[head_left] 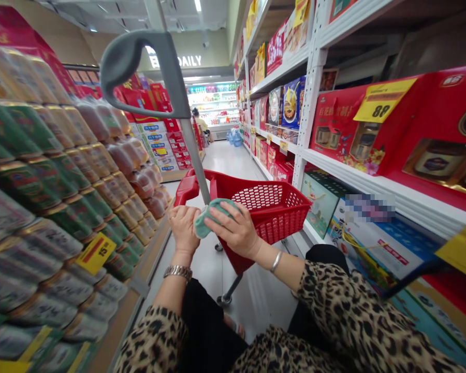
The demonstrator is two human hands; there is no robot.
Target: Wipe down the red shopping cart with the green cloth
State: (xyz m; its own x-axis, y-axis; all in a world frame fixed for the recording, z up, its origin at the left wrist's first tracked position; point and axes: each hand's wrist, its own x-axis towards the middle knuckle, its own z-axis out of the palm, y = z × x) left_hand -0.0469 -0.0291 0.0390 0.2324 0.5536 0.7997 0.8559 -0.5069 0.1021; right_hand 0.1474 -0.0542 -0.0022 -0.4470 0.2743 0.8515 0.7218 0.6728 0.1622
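Holding a cloth (204, 224) at the cart (281, 226), the right hand (237, 231) neighbours the left hand (184, 227); what its curled fingers hold, I cannot tell.

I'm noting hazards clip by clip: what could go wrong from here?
The red cart stands on wheels, so it might roll if pushed. The green cloth under the right hand could slip and fall. The stacked packs rise close on the person's left and might get bumped.
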